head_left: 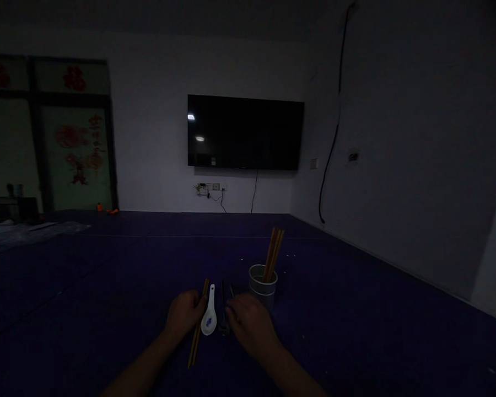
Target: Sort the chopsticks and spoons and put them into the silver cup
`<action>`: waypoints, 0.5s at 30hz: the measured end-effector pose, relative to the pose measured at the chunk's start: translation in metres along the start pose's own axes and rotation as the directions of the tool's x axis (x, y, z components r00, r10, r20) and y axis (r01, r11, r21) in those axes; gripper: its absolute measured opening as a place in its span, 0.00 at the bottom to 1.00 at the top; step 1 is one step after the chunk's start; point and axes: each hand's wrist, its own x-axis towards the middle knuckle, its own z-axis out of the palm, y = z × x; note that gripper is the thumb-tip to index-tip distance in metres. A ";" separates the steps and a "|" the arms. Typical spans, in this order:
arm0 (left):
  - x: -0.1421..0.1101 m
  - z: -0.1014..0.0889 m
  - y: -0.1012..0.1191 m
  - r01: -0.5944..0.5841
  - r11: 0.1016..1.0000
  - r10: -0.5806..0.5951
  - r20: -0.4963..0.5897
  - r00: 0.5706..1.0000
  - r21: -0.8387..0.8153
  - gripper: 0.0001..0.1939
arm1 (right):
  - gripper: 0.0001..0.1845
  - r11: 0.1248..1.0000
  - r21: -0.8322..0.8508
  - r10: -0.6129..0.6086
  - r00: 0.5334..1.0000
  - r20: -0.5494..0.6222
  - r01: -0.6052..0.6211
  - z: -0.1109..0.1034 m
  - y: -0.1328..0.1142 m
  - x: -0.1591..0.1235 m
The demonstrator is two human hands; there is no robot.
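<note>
The room is dim. My left hand [184, 315] rests on a pair of wooden chopsticks [199, 325] lying on the dark blue surface, fingers curled over them. Just to its right lies a white ceramic spoon [209, 318] with a blue pattern. A dark metal utensil [223, 322] lies beside the spoon. My right hand [250, 321] is curled over the right end of this row, fingertips at the dark utensil; what it grips is hidden. Behind it stands a grey cylindrical holder [263, 285] with several chopsticks [273, 255] upright inside.
The dark blue surface [107, 286] stretches far ahead and to both sides. A black wall screen [245, 132] hangs on the far wall above sockets. Clear plastic sheeting [20, 231] and dark boxes sit far left. A cable [334, 138] runs down the right wall.
</note>
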 end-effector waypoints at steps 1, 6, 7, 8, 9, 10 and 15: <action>-0.001 0.000 -0.001 0.005 1.000 -0.005 -0.001 1.000 -0.011 0.20 | 0.12 0.999 0.040 0.033 0.999 0.038 -0.035 -0.001 -0.003 -0.001; -0.005 -0.002 -0.002 0.035 0.999 -0.035 -0.006 0.999 -0.035 0.20 | 0.13 0.987 0.143 0.047 0.983 0.176 -0.073 -0.005 -0.020 -0.005; -0.006 -0.003 -0.002 0.034 0.999 -0.035 -0.005 0.999 -0.033 0.20 | 0.13 0.985 0.149 0.053 0.980 0.192 -0.082 -0.005 -0.021 -0.005; -0.006 -0.003 -0.002 0.034 0.999 -0.034 -0.006 0.999 -0.029 0.20 | 0.13 0.985 0.150 0.059 0.977 0.206 -0.091 -0.005 -0.022 -0.006; -0.006 -0.003 -0.002 0.034 0.999 -0.034 -0.008 0.999 -0.025 0.21 | 0.13 0.984 0.147 0.067 0.974 0.216 -0.100 -0.005 -0.022 -0.006; -0.007 -0.003 -0.002 0.035 0.999 -0.035 -0.011 0.999 -0.020 0.21 | 0.13 0.984 0.141 0.076 0.972 0.223 -0.109 -0.004 -0.022 -0.007; -0.006 -0.003 -0.001 0.008 1.000 -0.008 -0.005 1.000 0.014 0.18 | 0.14 0.978 0.081 0.170 0.959 0.226 -0.192 -0.002 -0.018 -0.006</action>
